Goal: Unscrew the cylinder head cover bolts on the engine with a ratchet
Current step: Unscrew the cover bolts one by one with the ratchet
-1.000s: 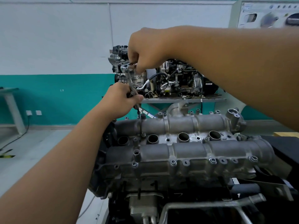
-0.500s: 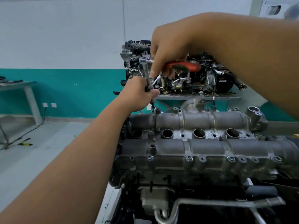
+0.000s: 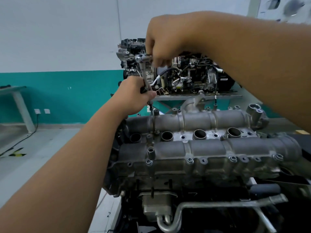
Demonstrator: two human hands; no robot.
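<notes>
Swung from the right, the ratchet (image 3: 143,58) handle hides inside the right hand (image 3: 161,42); left hand (image 3: 134,95) grips its extension (image 3: 146,78) over the cylinder head cover (image 3: 210,148).

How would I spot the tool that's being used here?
Find the grey engine up front, then its far-left corner. The ratchet rises there, right hand at its shiny head, left hand round its extension bar. Nothing else stands that tall.

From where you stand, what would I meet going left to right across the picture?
Grey table → wall sockets → left hand on the ratchet → right hand → cylinder head cover.
</notes>
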